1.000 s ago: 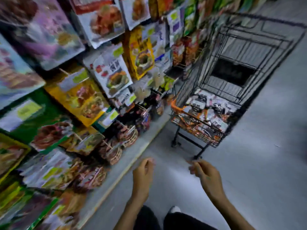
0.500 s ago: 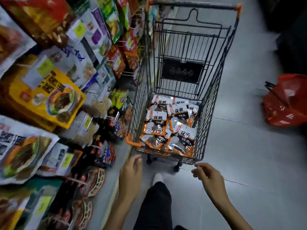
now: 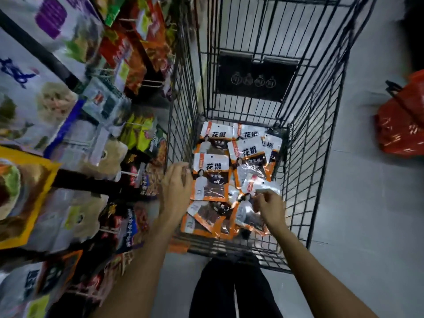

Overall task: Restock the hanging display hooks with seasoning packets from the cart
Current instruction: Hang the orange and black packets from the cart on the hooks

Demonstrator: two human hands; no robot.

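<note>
Several orange-and-white seasoning packets [image 3: 211,177] lie in a heap on the floor of the black wire cart [image 3: 305,143]. My left hand [image 3: 175,189] reaches over the cart's near left corner, fingers loosely curled, fingertips beside the top-left corner of one packet and holding nothing. My right hand [image 3: 269,206] is inside the cart, thumb and fingers pinched on the white top edge of a seasoning packet [image 3: 263,185]. The hanging display hooks [image 3: 150,82] stick out of the shelf wall on the left, most loaded with other packets.
The shelf wall of hanging bags [image 3: 68,134] runs close along the cart's left side. A red plastic bag [image 3: 403,125] lies on the grey floor at the right. My dark-trousered legs [image 3: 231,292] stand just behind the cart.
I have stepped up to the cart and my view tipped down into it. Both hands moved forward from in front of the cart into it, the right closing on a packet.
</note>
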